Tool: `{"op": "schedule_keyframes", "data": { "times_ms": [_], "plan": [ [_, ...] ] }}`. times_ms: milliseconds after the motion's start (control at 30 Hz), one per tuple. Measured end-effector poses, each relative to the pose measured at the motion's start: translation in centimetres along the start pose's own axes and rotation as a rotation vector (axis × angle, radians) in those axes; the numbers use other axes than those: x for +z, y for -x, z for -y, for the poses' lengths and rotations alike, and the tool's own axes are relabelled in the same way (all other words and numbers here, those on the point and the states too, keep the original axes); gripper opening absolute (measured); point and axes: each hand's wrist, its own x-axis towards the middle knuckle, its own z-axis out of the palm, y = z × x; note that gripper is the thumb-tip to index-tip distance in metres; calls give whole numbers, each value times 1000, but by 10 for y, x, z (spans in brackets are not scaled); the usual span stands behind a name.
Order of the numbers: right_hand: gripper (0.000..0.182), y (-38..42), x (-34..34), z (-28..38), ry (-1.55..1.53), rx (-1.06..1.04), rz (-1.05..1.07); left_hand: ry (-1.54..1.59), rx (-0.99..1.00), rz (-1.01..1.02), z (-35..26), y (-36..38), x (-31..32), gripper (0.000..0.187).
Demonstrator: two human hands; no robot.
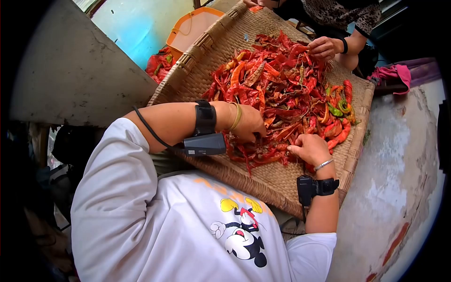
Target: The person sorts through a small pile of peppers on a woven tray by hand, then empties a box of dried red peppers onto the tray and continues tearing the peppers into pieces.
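A heap of dried red chili peppers (277, 84) lies on a woven bamboo tray (268, 185). My left hand (248, 123) reaches into the near left side of the heap, its fingers curled down among the peppers; their tips and anything in them are hidden. To its right, my right hand (312, 149) is at the near edge of the heap, thumb and fingers pinched together on a dried chili pepper (282, 146). Fresher, plump red and green peppers (339, 105) are grouped at the tray's right side.
Across the tray, another person's hand (324, 48) touches the heap's far edge. An orange-rimmed container (195, 26) and a bag of red peppers (160, 65) are beyond the tray's left side. A pink cloth (397, 77) lies at right, above a worn concrete surface (399, 160).
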Motion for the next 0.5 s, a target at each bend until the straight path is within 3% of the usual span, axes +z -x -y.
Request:
{"op": "schedule_keyframes", "data": {
  "times_ms": [167,233,300,367,433,500],
  "plan": [
    [39,-5,9,6,286,44,60,81,67,-169,16,-3,9,43],
    [34,-11,21,-6,330,41,24,-161,11,-311,12,-1,5,43],
    [29,-11,22,-13,376,38,-12,-171,1,-334,20,-3,4,39],
    [16,-7,11,-15,225,58,-28,-85,-1,-342,26,-4,3,34],
    [15,-2,0,-20,88,16,32,-12,-17,-373,19,-1,-2,26],
    [20,3,-10,-24,-354,-222,215,127,90,-398,19,-3,-4,20]
  ]
}}
